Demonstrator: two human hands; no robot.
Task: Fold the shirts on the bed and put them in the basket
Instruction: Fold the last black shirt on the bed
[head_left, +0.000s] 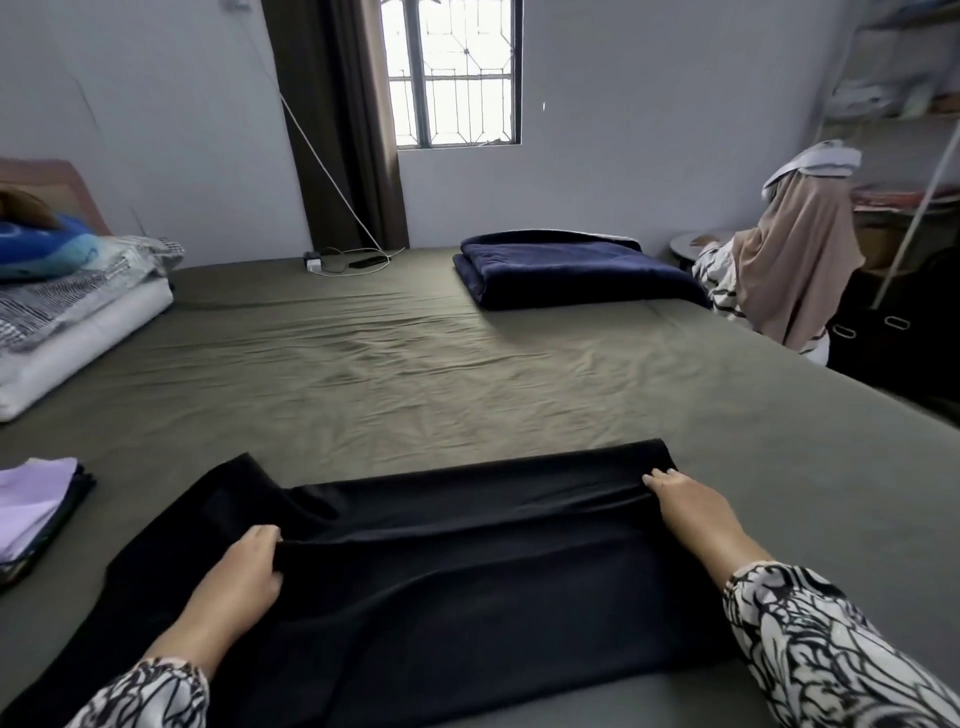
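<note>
A black shirt (441, 571) lies spread across the near part of the olive-green bed (395, 374), with one fold line running between my two hands. My left hand (239, 577) pinches a raised fold of the black fabric near the shirt's left side. My right hand (691, 514) grips the fabric at the shirt's right edge, fingers curled over it. A sleeve or flap of the shirt sticks out toward the far left. A small stack of folded clothes (36, 504), lilac on top, sits at the left edge. No basket is in view.
A folded navy blanket (566, 267) lies at the far right of the bed. Pillows and folded bedding (72, 306) are stacked at the left. A charger and cables (343, 262) lie by the far wall. A person in a headscarf (779, 260) sits beside the bed, near shelves.
</note>
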